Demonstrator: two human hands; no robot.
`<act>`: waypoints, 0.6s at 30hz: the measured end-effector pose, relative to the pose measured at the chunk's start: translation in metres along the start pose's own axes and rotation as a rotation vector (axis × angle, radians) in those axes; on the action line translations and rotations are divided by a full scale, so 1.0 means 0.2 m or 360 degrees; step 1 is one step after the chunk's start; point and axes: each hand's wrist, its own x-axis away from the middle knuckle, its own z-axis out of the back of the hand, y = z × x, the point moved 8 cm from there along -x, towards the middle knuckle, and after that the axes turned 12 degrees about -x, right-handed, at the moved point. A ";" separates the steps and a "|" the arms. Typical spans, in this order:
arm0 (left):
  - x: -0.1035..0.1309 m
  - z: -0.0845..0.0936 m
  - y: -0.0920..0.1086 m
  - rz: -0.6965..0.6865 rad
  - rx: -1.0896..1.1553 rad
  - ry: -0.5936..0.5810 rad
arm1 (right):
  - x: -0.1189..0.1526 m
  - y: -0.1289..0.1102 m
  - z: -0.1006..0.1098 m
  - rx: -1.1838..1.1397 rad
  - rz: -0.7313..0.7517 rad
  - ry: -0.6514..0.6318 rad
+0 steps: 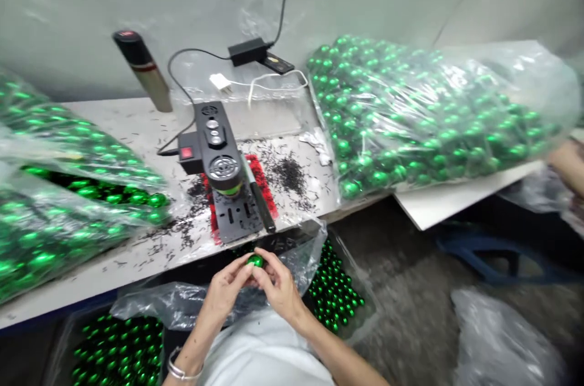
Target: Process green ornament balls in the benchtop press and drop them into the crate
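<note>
A shiny green ball [255, 260] is pinched between the fingertips of both my hands, just in front of the table edge. My left hand [227, 282] closes on it from the left, my right hand [277, 279] from the right. Beyond them on the table stands a small black machine [218, 149] with a slotted metal base [239, 220], set on a red mat [261, 182]. A dark pen-like tool [261, 197] lies along its right side. Crumpled clear plastic [182, 301] spreads below my hands.
Large clear bags of green balls lie left [82, 185] and right [410, 112]. Bins of balls sit below, left [118, 349] and right [337, 289]. Small black bits [289, 172] litter the table. A tumbler [143, 73] stands behind. Another person's arm [568, 164] shows at right.
</note>
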 end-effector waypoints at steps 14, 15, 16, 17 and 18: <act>0.03 0.25 0.16 -0.0132 -0.0382 0.0151 | 0.49 0.27 1.03 0.0428 -0.0153 0.1253; 0.03 0.34 0.21 -0.0178 -0.0391 0.0283 | 0.54 0.34 1.13 0.0585 -0.0279 0.1283; 0.05 0.44 0.25 -0.0221 -0.0389 0.0421 | 0.59 0.42 1.22 0.0746 -0.0431 0.1322; 0.06 0.53 0.30 -0.0265 -0.0375 0.0562 | 0.62 0.51 1.29 0.0886 -0.0569 0.1332; 0.09 0.62 0.35 -0.0318 -0.0352 0.0702 | 0.62 0.59 1.34 0.0991 -0.0658 0.1296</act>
